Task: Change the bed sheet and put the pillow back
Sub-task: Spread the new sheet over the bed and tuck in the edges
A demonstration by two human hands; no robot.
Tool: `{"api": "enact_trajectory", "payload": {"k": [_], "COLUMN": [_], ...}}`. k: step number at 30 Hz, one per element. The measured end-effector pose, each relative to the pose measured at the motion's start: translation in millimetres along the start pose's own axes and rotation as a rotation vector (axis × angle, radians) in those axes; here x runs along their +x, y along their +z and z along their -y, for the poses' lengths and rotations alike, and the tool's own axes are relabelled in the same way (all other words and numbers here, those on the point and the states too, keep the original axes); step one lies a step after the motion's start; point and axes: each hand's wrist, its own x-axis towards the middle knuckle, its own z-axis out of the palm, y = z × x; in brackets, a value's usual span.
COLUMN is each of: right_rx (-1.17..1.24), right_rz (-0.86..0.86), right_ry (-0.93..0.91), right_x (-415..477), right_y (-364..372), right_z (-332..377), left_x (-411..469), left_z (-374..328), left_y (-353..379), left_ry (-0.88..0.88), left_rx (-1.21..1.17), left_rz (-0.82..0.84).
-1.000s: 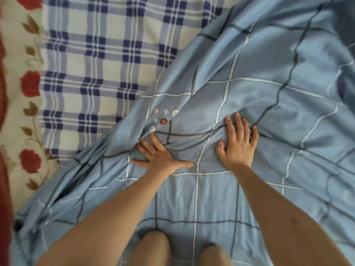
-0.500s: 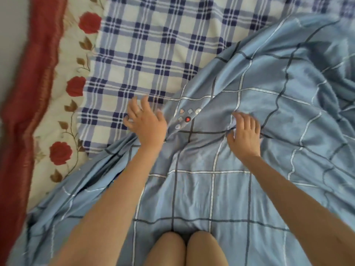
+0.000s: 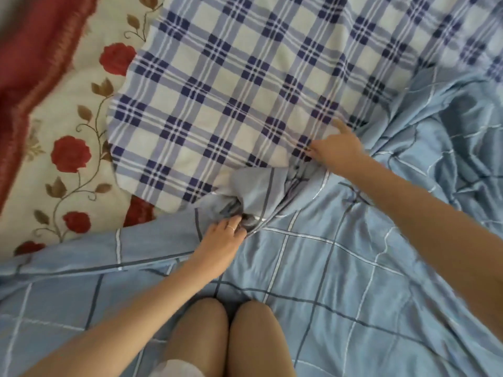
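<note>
Bed: left hand, right hand grip blue sheet.

No text or labels are legible

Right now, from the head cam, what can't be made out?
1. Left hand: fingertips buried in the bunched blue sheet, head view; grip unclear.
2. Right hand: motion-blurred at the plaid sheet edge; pinching or pressing, cannot tell.
3. Pillow: nowhere in the head view.
4. Red blanket: blurred, cut off by the top-left edge.
</note>
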Motion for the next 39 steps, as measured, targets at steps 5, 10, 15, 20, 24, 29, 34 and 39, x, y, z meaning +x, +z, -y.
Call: {"api": "enact_trajectory", "payload": {"k": [5, 10, 15, 20, 24, 29, 34, 39], "right_rx": [0.140, -0.003, 0.111, 0.494, 0.735, 1.142, 0.859, 0.756], "right_rz": [0.182, 0.378, 0.259, 0.634, 0.415, -0.118, -0.800, -1.292], "right_ry": [0.172, 0.200, 0.046, 0.067, 0.160, 0.247, 0.075, -0.192], "right_x": [-58, -81, -62, -28, 8, 66, 84, 48], "right_y": [72, 94, 54, 18, -38, -134, -246, -242], "right_z": [-17, -4, 7, 6, -5, -15, 4, 45], "left_x": [5, 31, 44, 40, 58, 124, 157, 119], "left_z": [-4, -28, -54, -33, 33, 119, 180, 172], "left_y": [-4, -17, -30, -80, -143, -193, -266, -277], "left_ry": [-0.236, -0.374, -0.067, -0.007, -0.109, -0.214, -0.381, -0.388], "left_rx": [-0.250, -0.353, -0.472, -0.337, -0.502, -0.215, -0.233, -0.334], "left_rz": [-0.089, -0.085, 0.115, 0.090, -0.089, -0.164, -0.564, -0.878]}}
